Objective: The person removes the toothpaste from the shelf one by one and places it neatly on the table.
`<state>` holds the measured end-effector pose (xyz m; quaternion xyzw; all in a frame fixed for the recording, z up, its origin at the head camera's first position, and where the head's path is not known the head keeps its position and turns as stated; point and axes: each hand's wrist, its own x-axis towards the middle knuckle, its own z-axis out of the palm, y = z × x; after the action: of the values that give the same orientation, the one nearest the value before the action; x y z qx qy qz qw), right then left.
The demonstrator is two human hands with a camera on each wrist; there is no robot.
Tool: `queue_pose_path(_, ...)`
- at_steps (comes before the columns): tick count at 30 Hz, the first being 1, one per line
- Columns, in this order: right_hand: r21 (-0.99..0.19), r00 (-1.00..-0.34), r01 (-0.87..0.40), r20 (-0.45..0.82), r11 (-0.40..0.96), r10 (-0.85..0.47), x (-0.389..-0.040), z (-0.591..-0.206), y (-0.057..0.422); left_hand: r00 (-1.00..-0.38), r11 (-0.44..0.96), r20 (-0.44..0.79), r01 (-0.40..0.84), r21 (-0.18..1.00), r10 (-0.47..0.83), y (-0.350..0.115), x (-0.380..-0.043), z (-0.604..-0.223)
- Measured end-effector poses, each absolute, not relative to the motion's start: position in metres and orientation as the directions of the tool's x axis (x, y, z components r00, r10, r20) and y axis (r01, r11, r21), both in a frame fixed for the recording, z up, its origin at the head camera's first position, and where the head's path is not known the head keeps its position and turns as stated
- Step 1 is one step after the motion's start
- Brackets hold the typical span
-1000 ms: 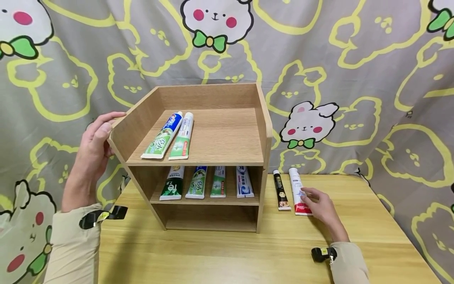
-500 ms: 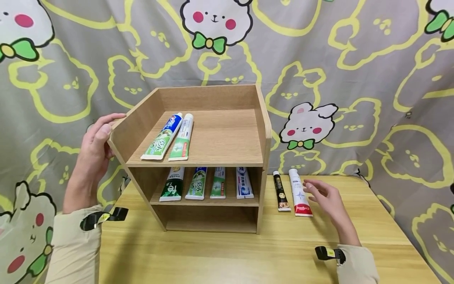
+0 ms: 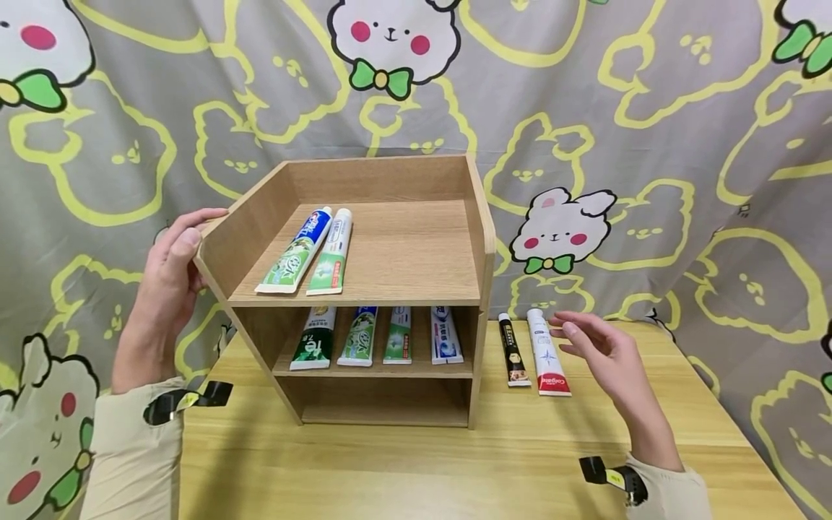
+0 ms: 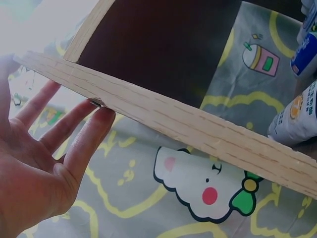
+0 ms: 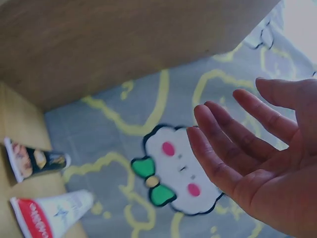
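Note:
In the head view my left hand (image 3: 170,271) rests against the upper left side of a wooden desk shelf (image 3: 383,302). The left wrist view has its fairly straight fingers (image 4: 81,146) touching the outer face of the side panel (image 4: 163,114). My right hand (image 3: 617,354) hovers over the table, loosely spread and holding nothing, just right of a white-and-red Colgate toothpaste tube (image 3: 547,354). Left of that tube lies a slim black toothpaste tube (image 3: 513,352). In the right wrist view the right hand (image 5: 262,163) is apart from both tubes.
On the top shelf lie a blue-and-green toothpaste tube (image 3: 295,253) and a white-and-green one (image 3: 331,253). The middle shelf bears several more tubes, among them a dark green one (image 3: 314,343). A patterned curtain (image 3: 585,87) hangs behind the wooden table (image 3: 390,469).
My right hand has come off the Colgate tube, opened a little, and moved up and to the right. The tube stays lying on the table. My left hand holds its place.

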<state>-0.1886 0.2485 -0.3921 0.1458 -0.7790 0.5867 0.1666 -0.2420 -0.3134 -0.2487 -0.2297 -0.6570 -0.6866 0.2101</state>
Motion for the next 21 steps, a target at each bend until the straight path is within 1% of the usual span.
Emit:
queue_pose_path(8, -0.810, -0.846, -0.525, 0.530, 0.262, -0.055, -0.166, -0.364, 0.232, -0.798, -0.050, 0.601, 0.599, 0.799, 0.042, -0.316, -0.243, -0.247)
queue_pose_path(14, -0.778, -0.806, -0.582, 0.590, 0.239, -0.042, -0.148, -0.349, 0.215, -0.802, -0.040, 0.595, 0.594, 0.803, 0.050, -0.318, -0.241, -0.248)
queue_pose_path(15, -0.768, -0.794, -0.600, 0.607, 0.225, -0.045, -0.146, -0.347, 0.212, -0.803, -0.039, 0.595, 0.593, 0.804, 0.048, -0.317, -0.241, -0.248)
queue_pose_path(21, -0.681, -0.681, -0.731, 0.725, 0.044, -0.101, -0.141, -0.345, 0.195, -0.806, -0.048, 0.592, 0.590, 0.806, 0.032, -0.315, -0.242, -0.250)
